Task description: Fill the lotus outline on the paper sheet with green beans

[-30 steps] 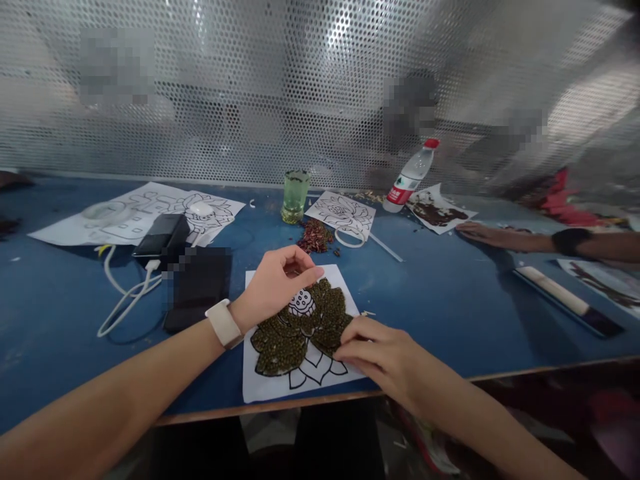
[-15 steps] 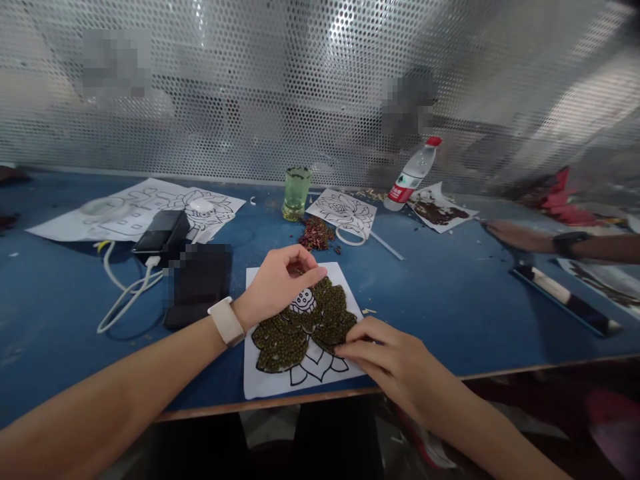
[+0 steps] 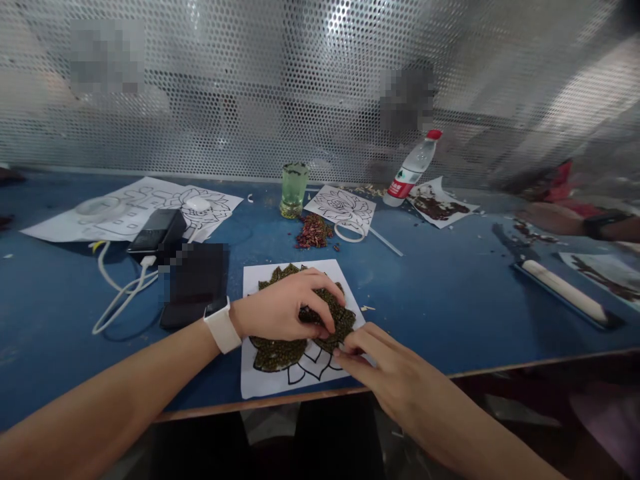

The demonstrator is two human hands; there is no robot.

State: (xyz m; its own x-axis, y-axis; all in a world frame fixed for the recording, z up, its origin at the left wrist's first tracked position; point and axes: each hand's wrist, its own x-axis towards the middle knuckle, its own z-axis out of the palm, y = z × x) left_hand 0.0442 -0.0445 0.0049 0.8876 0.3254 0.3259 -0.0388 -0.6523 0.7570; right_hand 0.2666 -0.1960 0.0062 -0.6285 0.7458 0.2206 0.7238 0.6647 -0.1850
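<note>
A white sheet (image 3: 260, 383) with a lotus outline lies at the near edge of the blue table (image 3: 450, 300). Most petals are covered with green beans (image 3: 277, 352). My left hand (image 3: 290, 310), a white watch at its wrist, rests on the middle of the flower with fingers curled down onto the beans. My right hand (image 3: 380, 363) lies at the sheet's right edge, fingertips pressed together on the beaded petal. What either pinches is too small to see.
A black phone (image 3: 195, 283), a power bank (image 3: 155, 233) with white cable, more lotus sheets (image 3: 135, 210), a green glass (image 3: 293, 190), a heap of red beans (image 3: 314, 232), a tape ring (image 3: 349, 231) and a water bottle (image 3: 413, 170). Another person's arm (image 3: 575, 220) reaches in at right.
My left hand has dropped from the flower's top down onto its centre, covering it. My right hand has stayed at the right petal. The other person's arm has drawn back to the right.
</note>
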